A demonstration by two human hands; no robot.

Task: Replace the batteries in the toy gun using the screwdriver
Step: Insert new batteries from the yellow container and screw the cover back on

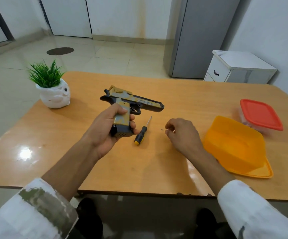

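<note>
Head view, left hand grips toy gun, right hand loosely curled, red-lidded box contents unclear

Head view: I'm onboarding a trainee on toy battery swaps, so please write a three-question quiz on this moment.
1. True or false: the screwdriver lies on the table, in neither hand.
2. The left hand holds the toy gun by: A the barrel; B the grip; C the trigger guard.
3. Fill in: the small dark speck lies on the table between the screwdriver and the ____ hand.
Key: 1 true; 2 B; 3 right, meaning the right hand.
</note>
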